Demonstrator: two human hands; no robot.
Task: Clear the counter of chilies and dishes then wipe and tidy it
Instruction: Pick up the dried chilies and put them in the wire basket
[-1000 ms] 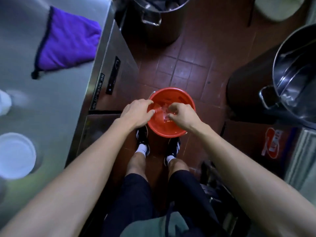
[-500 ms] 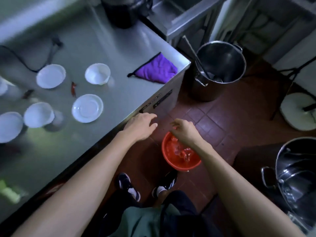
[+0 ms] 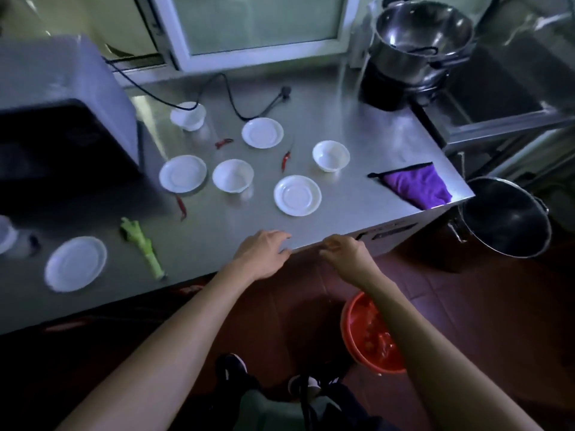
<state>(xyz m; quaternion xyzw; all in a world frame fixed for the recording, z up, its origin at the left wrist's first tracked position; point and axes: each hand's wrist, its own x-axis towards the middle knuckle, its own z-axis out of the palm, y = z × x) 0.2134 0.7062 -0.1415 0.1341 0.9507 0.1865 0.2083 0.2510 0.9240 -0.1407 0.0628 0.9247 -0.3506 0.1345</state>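
The steel counter (image 3: 357,200) carries several white plates and bowls, among them a plate (image 3: 297,195) near the front and a bowl (image 3: 330,155) to its right. Red chilies lie among them: one (image 3: 285,160) between the dishes, one (image 3: 223,143) farther back, one (image 3: 181,206) left of centre. A purple cloth (image 3: 418,185) rests at the counter's right corner. My left hand (image 3: 264,253) hovers over the front edge, fingers spread and empty. My right hand (image 3: 345,255) hangs just off the edge, fingers curled loosely, nothing visible in it. A red bucket (image 3: 370,334) stands on the floor below.
A green vegetable stalk (image 3: 143,247) lies at the front left beside a plate (image 3: 76,263). A dark appliance (image 3: 62,135) fills the left side, its cable (image 3: 224,98) trailing across the back. Steel pots stand at the back right (image 3: 420,42) and on the floor (image 3: 507,216).
Both hands rose from the red bucket on the floor to the counter's front edge. My view lifted from the floor to the whole countertop.
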